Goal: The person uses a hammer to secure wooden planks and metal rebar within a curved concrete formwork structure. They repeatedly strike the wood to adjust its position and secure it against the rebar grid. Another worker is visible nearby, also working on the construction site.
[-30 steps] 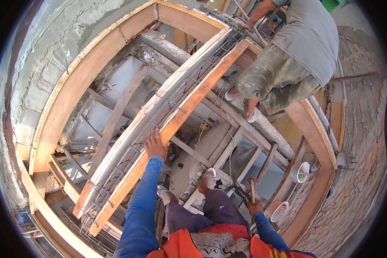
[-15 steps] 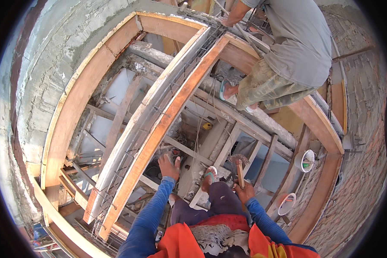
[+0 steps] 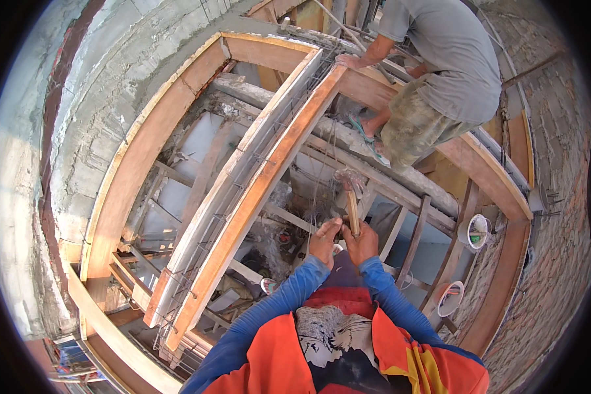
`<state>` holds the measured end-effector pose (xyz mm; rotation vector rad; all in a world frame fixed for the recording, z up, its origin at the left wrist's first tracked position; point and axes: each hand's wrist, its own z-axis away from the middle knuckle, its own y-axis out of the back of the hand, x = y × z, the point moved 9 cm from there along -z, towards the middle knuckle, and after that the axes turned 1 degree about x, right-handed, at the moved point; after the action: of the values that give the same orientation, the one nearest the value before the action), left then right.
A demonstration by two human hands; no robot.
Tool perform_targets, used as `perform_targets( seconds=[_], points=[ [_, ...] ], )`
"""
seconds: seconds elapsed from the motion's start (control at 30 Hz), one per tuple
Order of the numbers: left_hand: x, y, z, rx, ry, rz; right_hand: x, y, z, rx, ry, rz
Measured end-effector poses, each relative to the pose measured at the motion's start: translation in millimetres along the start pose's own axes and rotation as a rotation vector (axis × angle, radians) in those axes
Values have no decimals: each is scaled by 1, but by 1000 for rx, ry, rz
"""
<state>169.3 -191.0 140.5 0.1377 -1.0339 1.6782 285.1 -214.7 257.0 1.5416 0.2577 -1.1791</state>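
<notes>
A hammer [image 3: 352,211] with a wooden handle and a dark, worn head points away from me in front of my body. My right hand [image 3: 362,245] is wrapped round the lower end of its handle. Close against its left side is my left hand [image 3: 323,243], fingers pinched together near the handle; what they hold, if anything, I cannot make out. Left of both hands runs a long orange-brown plank [image 3: 259,203], the side of a narrow trough with steel bars [image 3: 226,220] in it.
Another person [image 3: 433,79] in grey crouches at the upper right, a hand on the plank's far corner. Two white buckets, an upper one [image 3: 463,231] and a lower one [image 3: 442,308], hang by the right-hand beams. Open gaps lie between timber beams [image 3: 400,190]. A brick wall [image 3: 551,276] borders the right.
My left hand has come right from its spread position and closed beside my right hand. The hammer has moved up and left. The other person's hand now rests on the plank's corner.
</notes>
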Motion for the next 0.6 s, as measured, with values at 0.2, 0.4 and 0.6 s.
perform_targets(
  seconds=[0.2, 0.4, 0.6],
  points=[
    [61, -2, 49, 16, -179, -286, 8, -24, 20, -131, -91, -429],
    [74, 26, 84, 61, -331, -229, -13, -35, 48, -106, -129, -473],
    [90, 28, 104, -21, -374, -294, -6, -60, 46, -250, -137, -822]
  ],
)
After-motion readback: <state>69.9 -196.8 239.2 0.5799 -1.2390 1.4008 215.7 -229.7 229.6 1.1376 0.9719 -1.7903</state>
